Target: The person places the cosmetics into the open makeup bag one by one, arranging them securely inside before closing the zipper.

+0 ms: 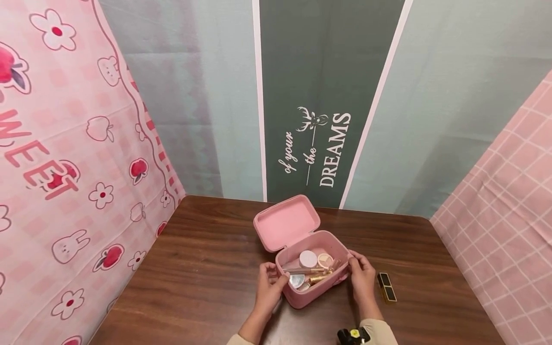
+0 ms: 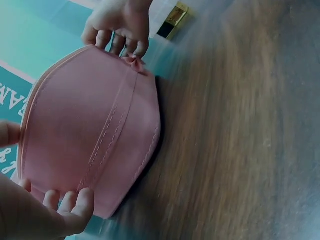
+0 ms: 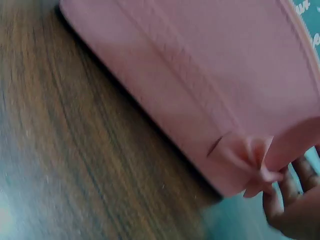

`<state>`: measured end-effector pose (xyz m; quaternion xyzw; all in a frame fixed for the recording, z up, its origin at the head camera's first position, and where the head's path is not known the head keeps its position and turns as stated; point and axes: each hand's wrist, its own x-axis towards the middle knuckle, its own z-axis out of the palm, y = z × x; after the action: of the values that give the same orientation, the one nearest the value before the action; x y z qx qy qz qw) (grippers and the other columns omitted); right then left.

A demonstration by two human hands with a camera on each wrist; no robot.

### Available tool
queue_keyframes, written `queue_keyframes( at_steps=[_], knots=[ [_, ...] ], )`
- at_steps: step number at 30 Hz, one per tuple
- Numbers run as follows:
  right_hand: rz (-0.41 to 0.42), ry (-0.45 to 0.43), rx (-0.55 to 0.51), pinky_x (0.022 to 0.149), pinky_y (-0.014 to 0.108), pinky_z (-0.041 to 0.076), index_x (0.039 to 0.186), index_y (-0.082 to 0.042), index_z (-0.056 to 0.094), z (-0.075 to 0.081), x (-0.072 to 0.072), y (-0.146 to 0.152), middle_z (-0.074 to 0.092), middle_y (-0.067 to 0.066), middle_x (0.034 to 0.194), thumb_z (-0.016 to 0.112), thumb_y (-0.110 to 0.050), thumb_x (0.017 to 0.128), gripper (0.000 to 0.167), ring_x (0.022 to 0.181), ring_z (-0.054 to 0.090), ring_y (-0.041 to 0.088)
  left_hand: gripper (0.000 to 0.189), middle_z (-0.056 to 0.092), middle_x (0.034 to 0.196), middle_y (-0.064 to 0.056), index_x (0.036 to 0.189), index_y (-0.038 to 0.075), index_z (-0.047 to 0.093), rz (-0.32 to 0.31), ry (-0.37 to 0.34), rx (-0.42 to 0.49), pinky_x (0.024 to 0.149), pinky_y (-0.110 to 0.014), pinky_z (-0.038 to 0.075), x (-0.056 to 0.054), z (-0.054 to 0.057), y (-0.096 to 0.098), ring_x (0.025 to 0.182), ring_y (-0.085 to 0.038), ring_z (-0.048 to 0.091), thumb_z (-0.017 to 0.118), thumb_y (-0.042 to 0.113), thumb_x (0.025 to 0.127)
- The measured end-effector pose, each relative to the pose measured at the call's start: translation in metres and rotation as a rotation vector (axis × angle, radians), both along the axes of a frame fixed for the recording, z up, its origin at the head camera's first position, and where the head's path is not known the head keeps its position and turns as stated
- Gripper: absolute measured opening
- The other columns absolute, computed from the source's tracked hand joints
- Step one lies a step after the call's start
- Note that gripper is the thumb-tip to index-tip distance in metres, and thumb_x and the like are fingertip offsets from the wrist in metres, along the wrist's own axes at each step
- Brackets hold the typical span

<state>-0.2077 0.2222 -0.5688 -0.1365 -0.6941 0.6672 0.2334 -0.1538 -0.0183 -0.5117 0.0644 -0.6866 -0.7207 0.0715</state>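
A pink cosmetic case [image 1: 316,293] stands on the table with its lid [image 1: 288,221] tipped back. My left hand [image 1: 268,290] holds its left end, thumb at the rim and fingers against the side. At the other end my right hand [image 1: 363,275] grips the wall by the rim, beside a pink bow [image 3: 255,162]. Inside lie a white round jar [image 1: 308,258], a round palette [image 1: 325,260], a slim brush-like stick [image 1: 304,271], a gold tube [image 1: 318,279] and a silvery round piece [image 1: 296,281].
A black and gold lipstick-like case [image 1: 387,287] lies on the brown wooden table [image 1: 207,268], right of my right hand. Behind the table hangs a grey-green cloth [image 1: 327,57] with lettering. Pink printed cloths line the left and right sides.
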Motion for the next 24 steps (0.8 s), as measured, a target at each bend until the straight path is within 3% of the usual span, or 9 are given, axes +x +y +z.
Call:
queue_keyframes(
  at_steps=[4,7,10,12,17,24],
  knots=[
    [-0.038,-0.117,0.208,0.072,0.014,0.042,0.114,0.006,0.057,0.029,0.024,-0.016,0.059,0.021,0.108,0.055,-0.012,0.092,0.029,0.093,0.056,0.02,0.039,0.048,0.096,-0.014,0.1,-0.001,0.049,0.041,0.067,-0.101,0.071,-0.029,0.043,-0.01,-0.018,-0.007,0.081,-0.024,0.051,0.072,0.005,0.07],
    [-0.008,-0.15,0.239,0.085,0.03,0.043,0.123,0.007,0.05,0.037,0.038,-0.026,0.054,0.025,0.117,0.057,-0.006,0.089,0.037,0.105,0.052,0.033,0.039,0.048,0.095,-0.011,0.099,0.001,0.053,0.12,0.143,-0.198,0.07,-0.032,0.044,-0.027,-0.024,-0.017,0.082,-0.027,0.052,0.074,0.008,0.066],
    [0.035,-0.151,0.234,0.094,0.051,0.034,0.129,0.009,0.041,0.041,0.048,-0.035,0.047,0.029,0.124,0.059,-0.005,0.087,0.047,0.115,0.044,0.04,0.04,0.049,0.096,-0.012,0.1,0.001,0.054,0.201,0.196,-0.26,0.068,-0.035,0.045,-0.049,-0.018,-0.03,0.084,-0.032,0.053,0.074,0.008,0.066],
    [0.057,-0.149,0.235,0.094,0.056,0.031,0.131,0.01,0.038,0.043,0.053,-0.041,0.044,0.03,0.125,0.06,-0.004,0.085,0.052,0.117,0.041,0.042,0.04,0.05,0.098,-0.013,0.101,0.0,0.055,0.243,0.211,-0.281,0.067,-0.036,0.047,-0.063,-0.012,-0.037,0.085,-0.034,0.053,0.073,0.006,0.066],
    [0.092,-0.139,0.243,0.089,0.057,0.035,0.134,0.01,0.032,0.044,0.064,-0.055,0.043,0.03,0.125,0.062,0.0,0.082,0.06,0.112,0.044,0.043,0.042,0.05,0.104,-0.017,0.107,-0.001,0.056,0.278,0.208,-0.28,0.071,-0.042,0.049,-0.091,-0.001,-0.047,0.09,-0.034,0.053,0.072,0.005,0.068],
    [0.086,-0.08,0.235,0.084,0.056,0.041,0.14,0.011,0.02,0.043,0.066,-0.075,0.033,0.033,0.124,0.068,-0.001,0.077,0.08,0.109,0.043,0.043,0.041,0.052,0.104,-0.014,0.112,0.0,0.059,0.291,0.234,-0.28,0.075,-0.042,0.05,-0.113,0.006,-0.048,0.093,-0.028,0.054,0.07,0.004,0.072]
  ],
)
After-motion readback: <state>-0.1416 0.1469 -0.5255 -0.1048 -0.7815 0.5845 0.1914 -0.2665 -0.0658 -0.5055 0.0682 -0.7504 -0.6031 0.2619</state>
